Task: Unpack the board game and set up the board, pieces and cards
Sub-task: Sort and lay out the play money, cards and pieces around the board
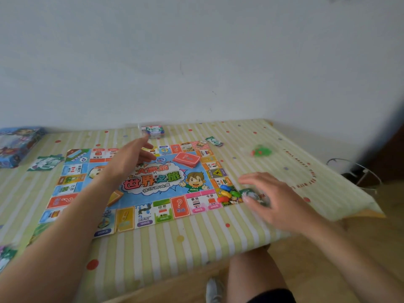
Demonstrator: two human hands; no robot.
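The colourful game board (153, 193) lies flat on the striped tablecloth. A red question-mark card deck (187, 159) rests on its upper right part. Several coloured playing pieces (228, 193) cluster on the board's right corner square. My left hand (129, 160) reaches over the board toward a stack of cards (153, 130) at the far edge, fingers apart and holding nothing. My right hand (275, 202) hovers open just right of the pieces, partly covering a green-and-white stack of play money (251, 193) at the board's corner.
The blue game box (17, 145) sits at the far left. Play money stacks lie left of the board (47, 162), at the far right of it (214, 141) and at the near left edge (6, 256). A bag of green and red houses (261, 151) lies right. The table edge (284, 235) runs near my knee.
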